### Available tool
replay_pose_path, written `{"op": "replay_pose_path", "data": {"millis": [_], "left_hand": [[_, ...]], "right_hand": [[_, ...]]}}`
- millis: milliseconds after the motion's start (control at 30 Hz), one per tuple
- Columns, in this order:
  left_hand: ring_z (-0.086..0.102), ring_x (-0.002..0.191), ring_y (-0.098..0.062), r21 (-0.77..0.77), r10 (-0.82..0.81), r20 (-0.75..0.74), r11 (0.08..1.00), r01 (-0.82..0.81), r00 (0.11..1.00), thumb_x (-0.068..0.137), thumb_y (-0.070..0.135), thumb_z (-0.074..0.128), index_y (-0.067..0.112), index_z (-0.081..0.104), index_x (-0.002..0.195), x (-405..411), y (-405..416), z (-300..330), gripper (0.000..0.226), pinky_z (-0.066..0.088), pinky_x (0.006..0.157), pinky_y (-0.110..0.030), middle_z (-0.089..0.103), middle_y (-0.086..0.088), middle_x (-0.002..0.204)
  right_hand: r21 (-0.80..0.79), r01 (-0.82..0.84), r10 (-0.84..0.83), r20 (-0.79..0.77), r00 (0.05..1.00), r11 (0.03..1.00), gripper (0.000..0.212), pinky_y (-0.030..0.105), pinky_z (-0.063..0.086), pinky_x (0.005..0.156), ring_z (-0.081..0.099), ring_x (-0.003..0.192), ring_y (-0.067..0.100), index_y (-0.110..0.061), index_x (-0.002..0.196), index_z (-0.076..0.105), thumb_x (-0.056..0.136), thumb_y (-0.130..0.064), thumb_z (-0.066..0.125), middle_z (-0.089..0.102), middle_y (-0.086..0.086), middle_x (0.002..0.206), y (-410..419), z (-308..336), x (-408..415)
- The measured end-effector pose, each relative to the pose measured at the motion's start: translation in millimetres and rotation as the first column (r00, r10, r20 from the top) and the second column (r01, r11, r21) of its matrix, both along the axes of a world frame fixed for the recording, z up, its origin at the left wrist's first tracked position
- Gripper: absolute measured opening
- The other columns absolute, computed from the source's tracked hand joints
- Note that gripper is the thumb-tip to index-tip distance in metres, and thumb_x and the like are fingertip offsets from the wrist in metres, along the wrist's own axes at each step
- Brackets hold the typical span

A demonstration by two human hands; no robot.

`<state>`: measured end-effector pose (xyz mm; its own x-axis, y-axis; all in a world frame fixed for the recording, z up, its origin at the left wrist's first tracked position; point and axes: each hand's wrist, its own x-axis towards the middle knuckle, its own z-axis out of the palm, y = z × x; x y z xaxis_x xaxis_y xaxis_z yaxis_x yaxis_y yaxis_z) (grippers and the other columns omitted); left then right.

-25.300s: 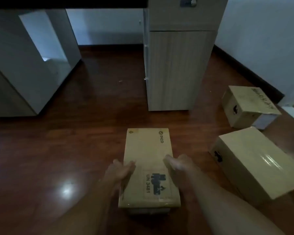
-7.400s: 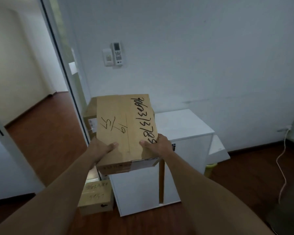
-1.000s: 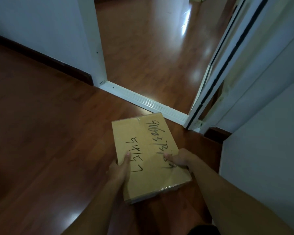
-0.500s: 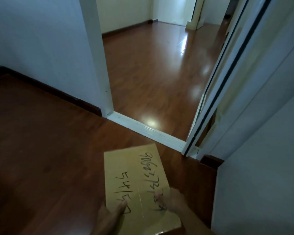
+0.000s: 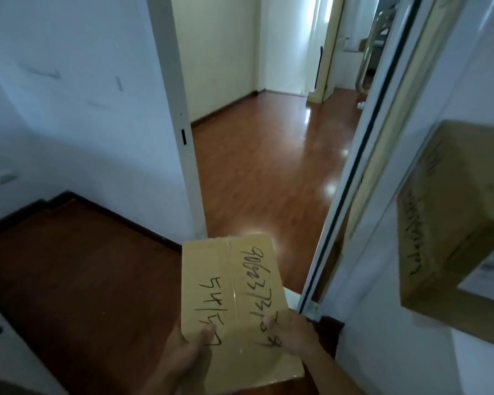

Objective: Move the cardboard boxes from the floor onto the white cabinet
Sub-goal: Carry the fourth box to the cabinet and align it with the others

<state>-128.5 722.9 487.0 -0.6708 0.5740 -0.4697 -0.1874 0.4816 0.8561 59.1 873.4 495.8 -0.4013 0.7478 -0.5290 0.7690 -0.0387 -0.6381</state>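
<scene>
Box (image 5: 234, 297) lifted off floor since earlier; left hand (image 5: 183, 349), right hand (image 5: 290, 332) grip pinching edges; marker "54/5".

Both hands occupied: left hand (image 5: 183, 349) and right hand (image 5: 293, 332) grip near end of flat cardboard box (image 5: 237, 303), held above floor (image 5: 83, 280).
Floor to left of box bare, open for passage.
Ahead: doorway open, hallway floor (image 5: 268, 166) unobstructed.
Door frame post (image 5: 180, 124) stands just left of box's far edge.
Sliding door edge (image 5: 351, 178) close on right, narrows gap.
Right side: second cardboard box (image 5: 454, 223) on white cabinet (image 5: 479, 363) takes visible top; cabinet blocks rightward swing.
</scene>
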Motion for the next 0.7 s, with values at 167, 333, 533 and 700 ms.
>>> {"op": "replay_pose_path", "data": {"millis": [167, 333, 533, 700], "left_hand": [[0.069, 0.094, -0.018, 0.14, -0.032, -0.004, 0.99, 0.032, 0.999, 0.072, 0.03, 0.088, 0.016, 0.064, 0.127, -0.7, -15.9, 114.7, 0.061, 0.058, 0.081, -0.032, 0.074, 0.0, 0.104], [0.071, 0.096, -0.026, 0.275, -0.138, -0.043, 0.951, 0.145, 0.989, 0.076, 0.025, 0.084, 0.015, 0.062, 0.125, -5.3, -38.8, 203.9, 0.054, 0.06, 0.068, -0.034, 0.074, -0.007, 0.11], [0.069, 0.094, -0.021, 0.342, -0.241, -0.188, 0.893, 0.294, 0.952, 0.079, 0.031, 0.082, 0.016, 0.056, 0.13, 8.6, -85.0, 271.6, 0.06, 0.058, 0.061, -0.029, 0.07, -0.005, 0.112], [0.068, 0.097, -0.024, 0.327, -0.342, -0.248, 0.851, 0.411, 0.906, 0.077, 0.042, 0.08, 0.019, 0.054, 0.135, 40.6, -115.0, 310.0, 0.068, 0.059, 0.07, -0.035, 0.068, -0.007, 0.119]], "right_hand": [[0.076, -0.028, 0.031, -0.037, 0.999, 0.997, 0.045, 0.022, 0.049, 0.087, 0.059, 0.1, 0.011, -0.022, 0.11, 0.067, 0.089, -0.06, 0.054, 0.065, -0.008, 0.107, -14.4, 128.9, 4.6], [0.197, 0.018, 0.01, -0.137, 0.99, 0.98, 0.034, 0.02, 0.05, 0.073, 0.055, 0.087, 0.012, -0.018, 0.107, 0.065, 0.093, -0.048, 0.058, 0.067, 0.0, 0.106, -44.9, 218.3, 13.8], [0.306, 0.17, -0.105, -0.219, 0.97, 0.937, 0.05, 0.024, 0.043, 0.07, 0.054, 0.091, 0.014, -0.022, 0.123, 0.064, 0.088, -0.058, 0.059, 0.067, -0.001, 0.117, -116.9, 281.0, 43.8], [0.324, 0.294, -0.224, -0.234, 0.946, 0.899, 0.061, 0.03, 0.047, 0.082, 0.062, 0.107, 0.023, -0.021, 0.125, 0.062, 0.084, -0.066, 0.058, 0.067, 0.004, 0.122, -171.9, 312.7, 92.2]]}}
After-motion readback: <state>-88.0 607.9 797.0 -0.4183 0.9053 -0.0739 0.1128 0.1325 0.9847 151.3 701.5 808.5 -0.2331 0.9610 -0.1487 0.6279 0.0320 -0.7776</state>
